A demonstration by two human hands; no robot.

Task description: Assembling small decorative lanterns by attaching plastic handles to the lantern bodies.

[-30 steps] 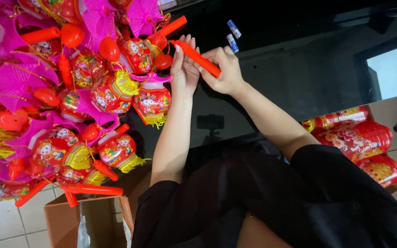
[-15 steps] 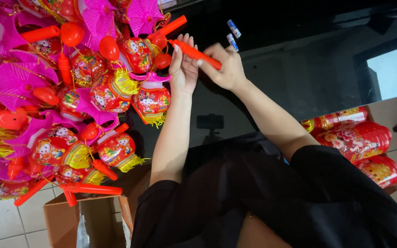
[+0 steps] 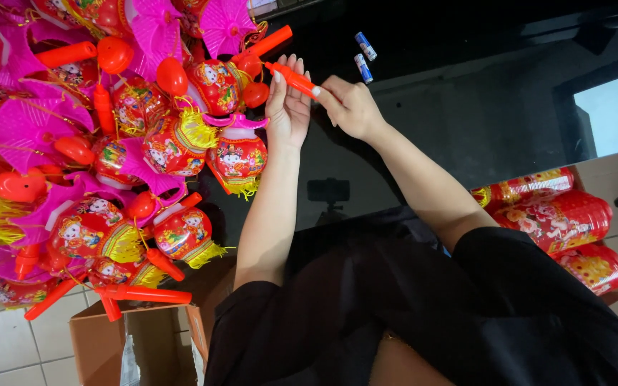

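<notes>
A short orange plastic stick lies slanted across my left hand, whose fingers point up while the thumb rests on the stick. My right hand pinches the stick's lower right end with its fingertips. Both hands hover over a black glossy table. Just left of them lies a heap of red and gold toy lanterns with pink fan tops and orange handles. The nearest lantern sits right below my left hand.
Two small blue and white batteries lie on the table above my right hand. Red printed lantern rolls are stacked at the right. An open cardboard box stands on the tiled floor at lower left.
The stick has slid a little to the left across my left hand. My right hand now grips nearer its end. The lantern heap has not moved.
</notes>
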